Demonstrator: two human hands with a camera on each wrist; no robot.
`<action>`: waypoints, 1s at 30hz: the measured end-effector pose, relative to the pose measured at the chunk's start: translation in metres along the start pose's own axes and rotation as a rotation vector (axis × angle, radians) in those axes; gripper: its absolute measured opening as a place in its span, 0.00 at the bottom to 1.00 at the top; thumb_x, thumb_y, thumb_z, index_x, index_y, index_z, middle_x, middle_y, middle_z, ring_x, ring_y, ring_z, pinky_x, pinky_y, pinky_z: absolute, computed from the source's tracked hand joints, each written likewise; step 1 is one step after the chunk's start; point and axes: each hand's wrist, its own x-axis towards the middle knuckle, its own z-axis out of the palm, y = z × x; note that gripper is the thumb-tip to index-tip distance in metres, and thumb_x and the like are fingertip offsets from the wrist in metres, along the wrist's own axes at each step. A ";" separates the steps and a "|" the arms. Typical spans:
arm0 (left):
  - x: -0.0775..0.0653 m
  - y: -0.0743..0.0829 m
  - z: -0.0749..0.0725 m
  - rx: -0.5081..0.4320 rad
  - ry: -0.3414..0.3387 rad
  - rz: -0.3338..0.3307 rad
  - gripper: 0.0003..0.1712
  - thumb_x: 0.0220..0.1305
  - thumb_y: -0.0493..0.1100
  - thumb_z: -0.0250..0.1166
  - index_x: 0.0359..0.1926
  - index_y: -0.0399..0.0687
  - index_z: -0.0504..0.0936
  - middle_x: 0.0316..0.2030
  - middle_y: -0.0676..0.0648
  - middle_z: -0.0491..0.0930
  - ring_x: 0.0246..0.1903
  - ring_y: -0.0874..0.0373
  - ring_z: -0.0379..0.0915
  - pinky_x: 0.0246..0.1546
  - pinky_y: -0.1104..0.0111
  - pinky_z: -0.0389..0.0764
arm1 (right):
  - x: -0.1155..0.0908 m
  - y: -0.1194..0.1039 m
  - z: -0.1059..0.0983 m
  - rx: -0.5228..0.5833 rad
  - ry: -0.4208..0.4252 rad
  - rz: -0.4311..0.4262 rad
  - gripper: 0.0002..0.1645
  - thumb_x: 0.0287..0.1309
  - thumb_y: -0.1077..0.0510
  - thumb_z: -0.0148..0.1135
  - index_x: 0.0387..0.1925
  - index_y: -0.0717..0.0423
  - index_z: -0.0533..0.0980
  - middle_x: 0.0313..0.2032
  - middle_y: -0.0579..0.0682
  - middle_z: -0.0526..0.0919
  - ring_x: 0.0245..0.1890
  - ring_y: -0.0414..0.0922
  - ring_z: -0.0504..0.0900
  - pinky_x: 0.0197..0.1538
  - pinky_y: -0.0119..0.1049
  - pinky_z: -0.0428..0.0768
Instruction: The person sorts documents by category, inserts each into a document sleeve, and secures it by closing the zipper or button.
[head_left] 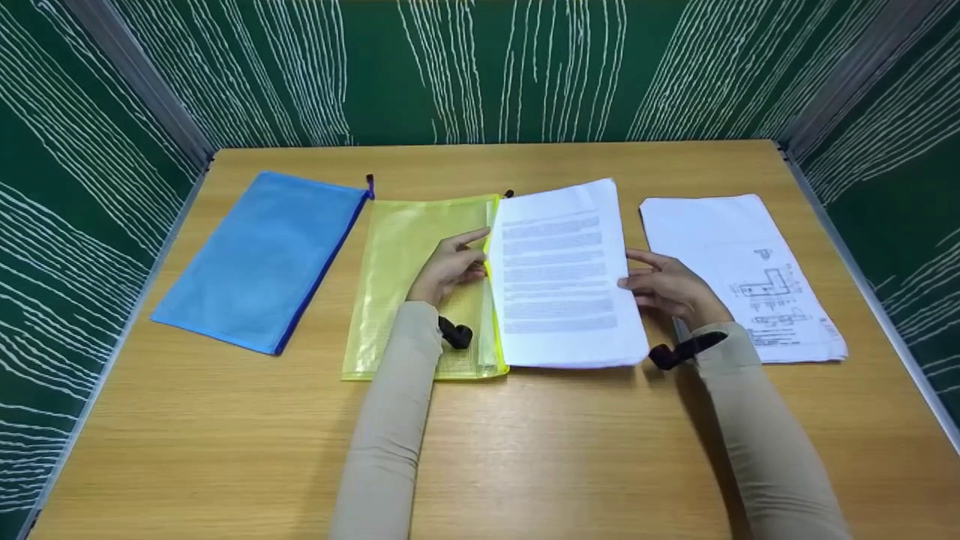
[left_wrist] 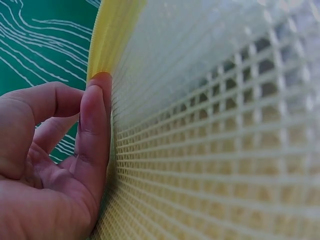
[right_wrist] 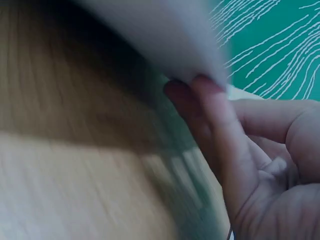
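Note:
A yellow mesh zipper pouch (head_left: 405, 277) lies in the middle of the head view, its zipper edge facing right. At that edge my left hand (head_left: 451, 266) pinches the pouch; in the left wrist view the thumb and fingers of the left hand (left_wrist: 65, 145) meet on the yellow border. A stack of printed papers (head_left: 562, 300) sits at the pouch's opening, its left edge along the zipper. My right hand (head_left: 671, 289) grips the stack's right edge. In the right wrist view, fingertips of the right hand (right_wrist: 235, 145) hold the blurred white paper (right_wrist: 160, 35), lifted over the table.
A blue zipper pouch (head_left: 262, 262) with a dark blue edge lies at the left of the wooden table (head_left: 495, 465). Another paper stack (head_left: 697, 240) with drawings lies at the right, partly behind my right hand. Green panels (head_left: 382, 75) with white lines enclose the table's back and sides.

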 end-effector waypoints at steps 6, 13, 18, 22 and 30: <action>0.001 0.001 0.001 0.016 0.007 0.008 0.30 0.63 0.31 0.58 0.64 0.59 0.73 0.27 0.47 0.73 0.19 0.59 0.73 0.24 0.72 0.79 | -0.002 -0.003 0.000 0.046 0.045 -0.005 0.51 0.58 0.67 0.64 0.75 0.55 0.47 0.32 0.41 0.87 0.29 0.36 0.85 0.30 0.24 0.81; 0.003 0.001 0.001 0.011 0.006 0.013 0.31 0.62 0.31 0.58 0.64 0.60 0.74 0.26 0.47 0.73 0.19 0.59 0.74 0.23 0.72 0.78 | -0.002 -0.005 0.002 0.101 0.066 -0.008 0.50 0.57 0.67 0.64 0.75 0.56 0.48 0.32 0.42 0.87 0.28 0.36 0.85 0.31 0.24 0.81; 0.003 0.000 0.001 -0.013 0.013 0.010 0.31 0.63 0.29 0.57 0.64 0.59 0.73 0.20 0.47 0.74 0.17 0.60 0.74 0.22 0.73 0.79 | -0.002 -0.005 0.004 0.107 0.049 -0.010 0.49 0.58 0.67 0.63 0.75 0.57 0.48 0.32 0.42 0.87 0.27 0.36 0.85 0.31 0.23 0.81; 0.004 0.000 0.002 -0.032 0.014 0.011 0.32 0.63 0.29 0.56 0.65 0.57 0.73 0.18 0.47 0.74 0.17 0.60 0.75 0.22 0.73 0.79 | -0.001 -0.005 0.008 0.114 0.033 -0.012 0.49 0.58 0.67 0.64 0.74 0.57 0.49 0.33 0.43 0.88 0.29 0.37 0.86 0.33 0.24 0.82; 0.004 -0.001 0.003 -0.045 0.026 0.018 0.32 0.62 0.29 0.56 0.65 0.56 0.73 0.18 0.47 0.74 0.16 0.61 0.74 0.20 0.74 0.79 | 0.001 -0.004 0.013 0.100 0.025 -0.014 0.46 0.58 0.68 0.63 0.74 0.58 0.51 0.33 0.43 0.88 0.30 0.38 0.86 0.34 0.25 0.83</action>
